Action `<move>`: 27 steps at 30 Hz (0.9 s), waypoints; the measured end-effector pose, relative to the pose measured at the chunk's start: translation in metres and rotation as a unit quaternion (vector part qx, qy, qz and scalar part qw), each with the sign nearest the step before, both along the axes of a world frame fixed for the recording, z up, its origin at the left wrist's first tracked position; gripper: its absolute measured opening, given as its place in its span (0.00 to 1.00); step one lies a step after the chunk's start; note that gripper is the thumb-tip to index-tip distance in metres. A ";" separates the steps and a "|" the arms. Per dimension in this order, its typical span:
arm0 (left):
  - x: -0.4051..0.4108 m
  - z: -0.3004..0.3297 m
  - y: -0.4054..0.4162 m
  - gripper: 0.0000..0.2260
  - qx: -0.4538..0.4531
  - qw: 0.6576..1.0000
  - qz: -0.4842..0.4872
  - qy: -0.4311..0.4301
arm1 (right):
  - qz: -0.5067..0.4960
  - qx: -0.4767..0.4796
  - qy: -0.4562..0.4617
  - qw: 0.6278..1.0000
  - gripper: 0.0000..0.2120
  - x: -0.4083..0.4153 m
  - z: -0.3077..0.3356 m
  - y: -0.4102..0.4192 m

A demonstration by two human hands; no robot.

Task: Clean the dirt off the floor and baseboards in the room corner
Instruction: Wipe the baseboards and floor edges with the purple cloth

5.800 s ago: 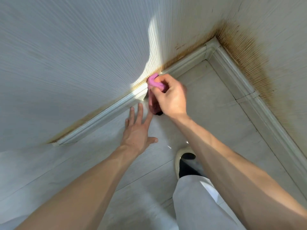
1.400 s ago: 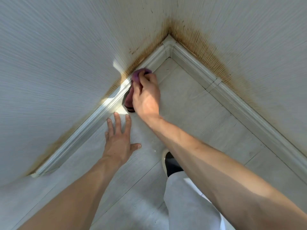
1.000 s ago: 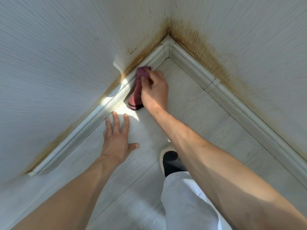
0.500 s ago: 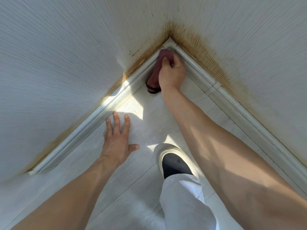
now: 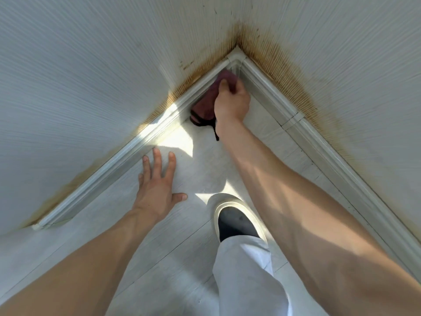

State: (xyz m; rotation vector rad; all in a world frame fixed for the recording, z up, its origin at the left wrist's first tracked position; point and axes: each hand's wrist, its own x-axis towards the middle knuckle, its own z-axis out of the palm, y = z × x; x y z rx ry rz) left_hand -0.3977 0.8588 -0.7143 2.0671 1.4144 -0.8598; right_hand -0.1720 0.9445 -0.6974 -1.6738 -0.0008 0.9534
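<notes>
My right hand [image 5: 232,101] grips a purple-pink cloth [image 5: 206,103] and presses it into the room corner, where the left baseboard [image 5: 127,153] meets the right baseboard [image 5: 303,131]. The cloth's dark lower edge touches the pale floor [image 5: 200,165]. My left hand [image 5: 157,185] lies flat on the floor with fingers spread, close to the left baseboard. Brown dirt stains [image 5: 280,62] line the walls just above both baseboards, darkest at the corner.
My foot in a white-rimmed black shoe [image 5: 237,222] stands on the floor between my arms, with a white trouser leg [image 5: 248,274] below it. A joint piece [image 5: 292,120] sits on the right baseboard. Sunlight falls in patches on the floor.
My right hand slid the cloth along the left baseboard up into the corner. The left hand stayed flat on the floor. My foot has come further forward.
</notes>
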 end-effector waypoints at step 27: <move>-0.002 0.001 -0.001 0.52 0.003 1.000 0.009 -0.011 | -0.150 0.004 0.236 0.960 0.05 0.015 0.005 0.000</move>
